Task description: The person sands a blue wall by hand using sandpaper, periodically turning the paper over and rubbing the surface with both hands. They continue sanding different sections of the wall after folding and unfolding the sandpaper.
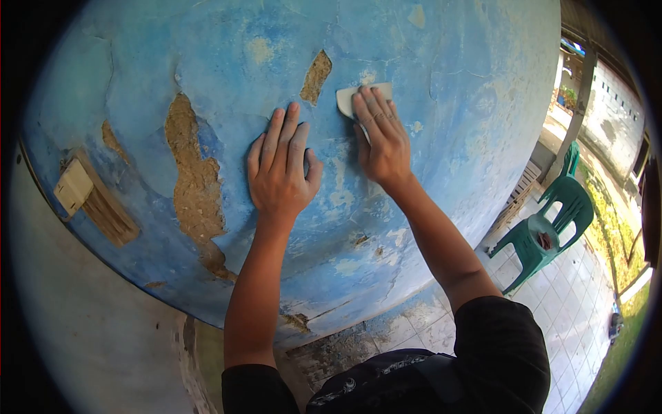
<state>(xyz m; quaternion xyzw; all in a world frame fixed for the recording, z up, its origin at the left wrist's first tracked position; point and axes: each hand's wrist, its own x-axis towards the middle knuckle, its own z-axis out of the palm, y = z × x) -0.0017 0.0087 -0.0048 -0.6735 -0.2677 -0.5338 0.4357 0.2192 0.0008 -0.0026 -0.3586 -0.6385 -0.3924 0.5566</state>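
A blue wall with flaking, worn paint stands in front of me. My left hand lies flat against it with its fingers stretched out, holding nothing. To its right and a little higher, my right hand holds a flat cream scraper against the wall. Its fingers lie over the scraper's face, and the thumb is down at its lower left side. The scraper has a rounded lower left corner; its right part is hidden under the fingers. Just left of the scraper is a small bare patch where plaster shows.
A long bare plaster patch runs down the wall at the left. Farther left a cream switch box sits beside a wooden board. A green plastic chair stands on the tiled floor at the right. Debris lies along the wall's foot.
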